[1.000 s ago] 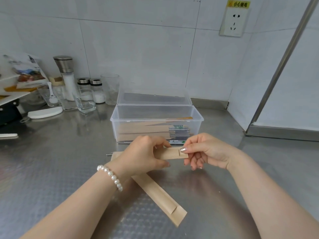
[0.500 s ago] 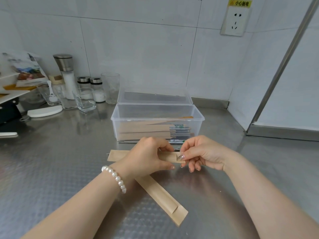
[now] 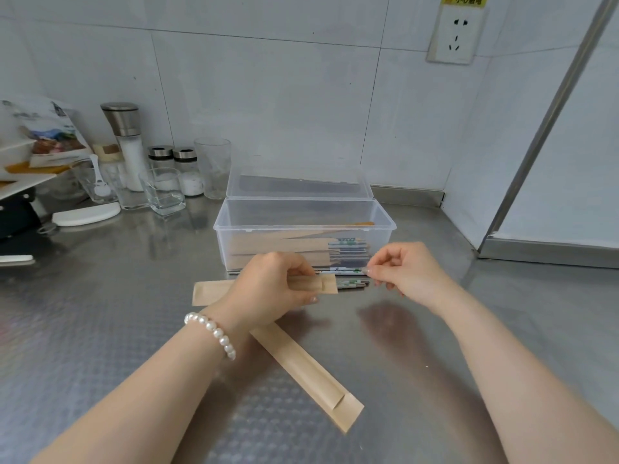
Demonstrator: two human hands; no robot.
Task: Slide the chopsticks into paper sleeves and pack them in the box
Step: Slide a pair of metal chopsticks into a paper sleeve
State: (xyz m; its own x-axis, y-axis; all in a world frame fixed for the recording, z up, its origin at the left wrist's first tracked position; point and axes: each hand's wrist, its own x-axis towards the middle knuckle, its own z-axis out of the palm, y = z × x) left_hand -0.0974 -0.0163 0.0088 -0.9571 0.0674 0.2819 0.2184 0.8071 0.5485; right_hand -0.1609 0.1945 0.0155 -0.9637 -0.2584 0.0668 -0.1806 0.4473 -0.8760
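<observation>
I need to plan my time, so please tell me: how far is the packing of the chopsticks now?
Done: several sleeved chopsticks lie in the clear box, its lid open. In hand: the left hand holds a paper sleeve while the right hand pinches the chopsticks at its mouth; their ends show outside it. Left: this pair must go into the box, and another sleeve lies on the counter.

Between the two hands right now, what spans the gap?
In the head view, the patterned ends of the chopsticks stick out of the paper sleeve that the left hand grips, reaching toward the right hand, whose fingertips pinch near their tips.
</observation>
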